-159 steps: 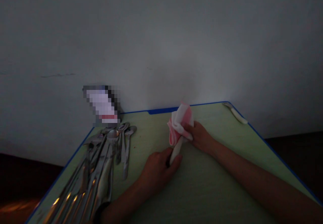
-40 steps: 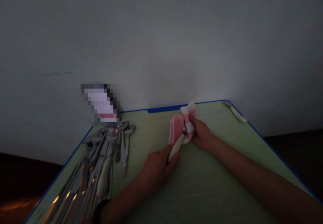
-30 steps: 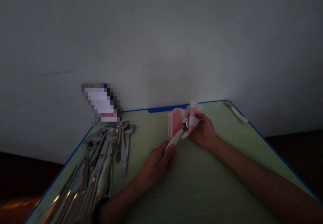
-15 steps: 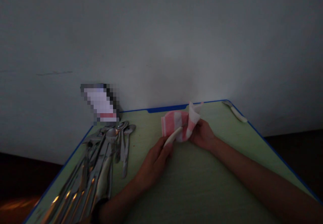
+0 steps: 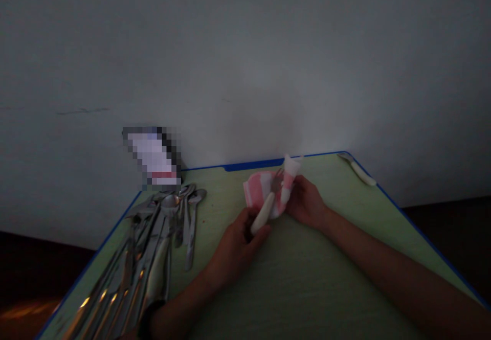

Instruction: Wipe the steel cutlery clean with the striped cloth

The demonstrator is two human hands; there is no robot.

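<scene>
A fork (image 5: 263, 214) with a pale handle is held by that handle in my left hand (image 5: 238, 240), its metal tines pointing up and away over a cloth. That cloth (image 5: 261, 189), striped pink and white, is gripped by my right hand (image 5: 307, 204), with a fold standing up beside the tines. My right fingertips are partly hidden behind the cloth. Both hands are above the middle of the table. To the left of my left hand lies a heap of metal cutlery (image 5: 161, 232), mostly spoons and long-handled pieces.
Another pale-handled fork (image 5: 360, 170) lies at the far right corner of the green table (image 5: 307, 289), which has a blue edge. A pixelated phone-like object (image 5: 153, 158) leans against the wall (image 5: 245, 64) behind the cutlery heap.
The fork has turned in my left hand, and its tines now show clear of the cloth. My right hand and the cloth have shifted slightly.
</scene>
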